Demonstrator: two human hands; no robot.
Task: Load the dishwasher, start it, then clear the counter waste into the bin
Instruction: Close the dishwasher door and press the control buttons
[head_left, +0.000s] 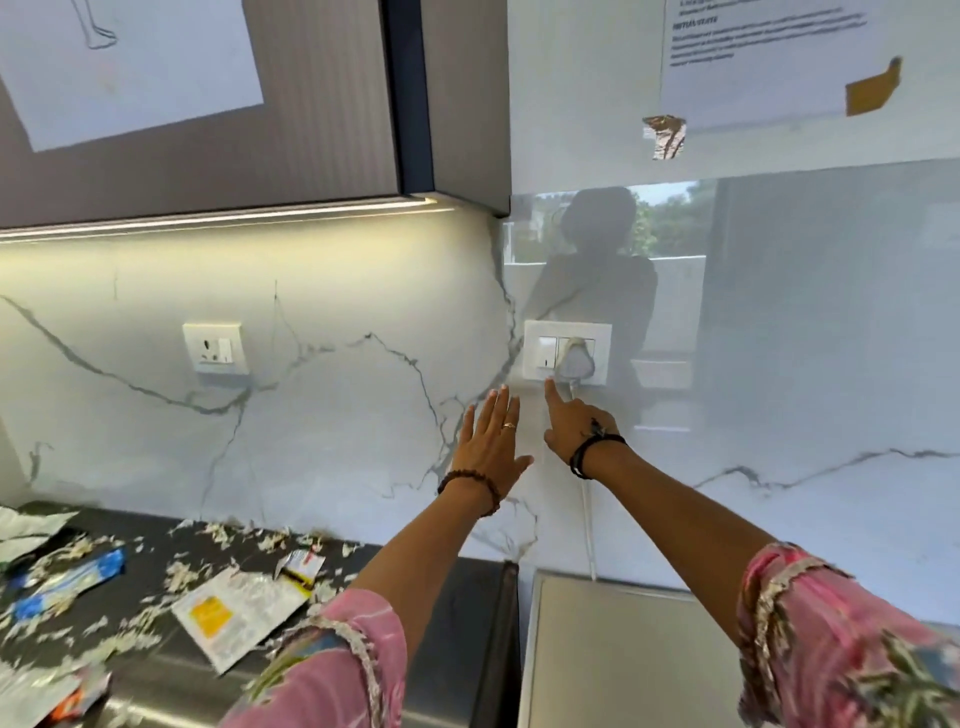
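The right hand (574, 428) is raised to the wall with its index finger stretched out, the tip just below the switch plate (567, 352), where a white plug (575, 361) is seated; its grip holds nothing. The left hand (488, 441) is spread flat and wide beside it, empty. Torn wrappers (236, 613) and paper scraps are strewn over the dark tabletop (447, 613) at lower left.

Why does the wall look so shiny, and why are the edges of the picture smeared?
Head view: the glossy backsplash mirrors the person and a bright window; an under-cabinet light strip casts warm glare on the marble; the pink sleeves and counter wrappers blur near the frame's edges, and the wide lens bends straight lines.
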